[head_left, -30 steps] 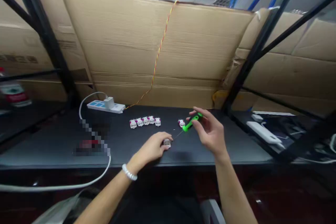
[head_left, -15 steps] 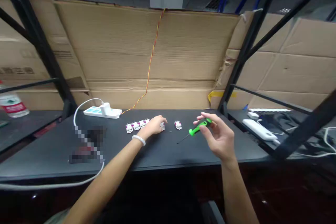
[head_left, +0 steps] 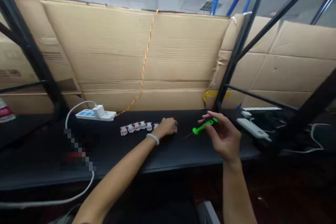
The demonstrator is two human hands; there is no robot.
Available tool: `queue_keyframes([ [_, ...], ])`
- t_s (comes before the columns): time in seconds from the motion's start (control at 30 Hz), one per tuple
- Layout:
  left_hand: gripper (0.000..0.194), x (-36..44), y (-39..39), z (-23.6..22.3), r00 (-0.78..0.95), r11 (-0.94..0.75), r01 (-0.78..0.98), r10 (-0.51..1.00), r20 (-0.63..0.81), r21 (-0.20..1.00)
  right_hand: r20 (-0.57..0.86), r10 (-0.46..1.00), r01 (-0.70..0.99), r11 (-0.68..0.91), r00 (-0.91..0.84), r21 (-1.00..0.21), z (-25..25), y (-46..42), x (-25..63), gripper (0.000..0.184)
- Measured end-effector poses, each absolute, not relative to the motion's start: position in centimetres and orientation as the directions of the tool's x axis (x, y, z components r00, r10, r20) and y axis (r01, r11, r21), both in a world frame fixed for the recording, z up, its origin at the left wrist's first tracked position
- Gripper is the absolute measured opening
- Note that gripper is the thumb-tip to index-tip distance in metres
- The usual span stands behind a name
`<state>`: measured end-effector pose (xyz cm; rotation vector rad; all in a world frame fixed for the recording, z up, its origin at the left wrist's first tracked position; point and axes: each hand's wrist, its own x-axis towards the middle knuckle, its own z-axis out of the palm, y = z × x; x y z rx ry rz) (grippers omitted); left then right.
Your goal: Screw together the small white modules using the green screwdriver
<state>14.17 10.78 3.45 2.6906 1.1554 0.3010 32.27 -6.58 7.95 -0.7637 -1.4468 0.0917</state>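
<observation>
My right hand (head_left: 225,135) holds a green-handled screwdriver (head_left: 203,126) above the black table (head_left: 168,150), its thin tip pointing left and down. My left hand (head_left: 166,126), with a bead bracelet at the wrist, lies fingers curled on the table at the right end of a row of small white and pink connector blocks (head_left: 136,126). Its fingers cover a small block there; whether they grip it is hidden.
A white power strip (head_left: 95,114) with a plugged charger and white cable lies at the back left. Cardboard sheets (head_left: 147,56) wall the back, with a red-yellow twisted wire (head_left: 145,63) hanging down. Black rack posts stand on both sides. White devices (head_left: 252,128) lie on the right shelf.
My left hand carried a small block from the table's front up to the row, then slid right to where a single block lay. The right hand with the screwdriver drifted slightly right.
</observation>
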Motion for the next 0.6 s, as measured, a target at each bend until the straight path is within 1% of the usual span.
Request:
queue_keyframes([
  [0.1, 0.026, 14.2, 8.5, 3.0, 0.696, -0.701, 0.665, 0.707, 0.123, 0.258, 0.855, 0.487, 0.397, 0.759, 0.179, -0.515, 8.1, -6.8, 32.5, 0.032],
  [0.2, 0.024, 12.5, 5.0, 2.4, 0.737, -0.738, 0.62, 0.664, 0.123, 0.267, 0.857, 0.481, 0.397, 0.761, 0.185, -0.513, 8.2, -7.0, 32.6, 0.031],
  [0.27, 0.023, 10.4, 2.8, 2.0, 0.753, -0.747, 0.583, 0.645, 0.134, 0.318, 0.86, 0.478, 0.397, 0.764, 0.181, -0.508, 8.3, -7.0, 32.6, 0.032],
  [0.3, 0.024, 9.2, 2.0, 1.9, 0.738, -0.741, 0.577, 0.653, 0.17, 0.342, 0.861, 0.478, 0.396, 0.766, 0.174, -0.506, 8.3, -7.0, 32.6, 0.032],
  [0.33, 0.025, 7.9, 1.4, 1.9, 0.725, -0.729, 0.583, 0.666, 0.175, 0.359, 0.861, 0.48, 0.393, 0.768, 0.169, -0.505, 8.3, -7.0, 32.5, 0.033],
  [0.47, 0.027, 3.3, 1.0, 2.7, 0.656, -0.652, 0.647, 0.74, 0.147, 0.395, 0.863, 0.48, 0.385, 0.775, 0.157, -0.502, 8.4, -7.0, 32.3, 0.034],
  [0.57, 0.026, 2.7, 2.0, 4.0, 0.639, -0.64, 0.656, 0.753, 0.157, 0.4, 0.869, 0.466, 0.382, 0.782, 0.165, -0.492, 8.5, -6.9, 32.0, 0.034],
  [0.6, 0.026, 3.2, 2.5, 4.5, 0.625, -0.642, 0.653, 0.756, 0.193, 0.401, 0.872, 0.458, 0.376, 0.787, 0.173, -0.489, 8.6, -6.9, 32.0, 0.034],
])
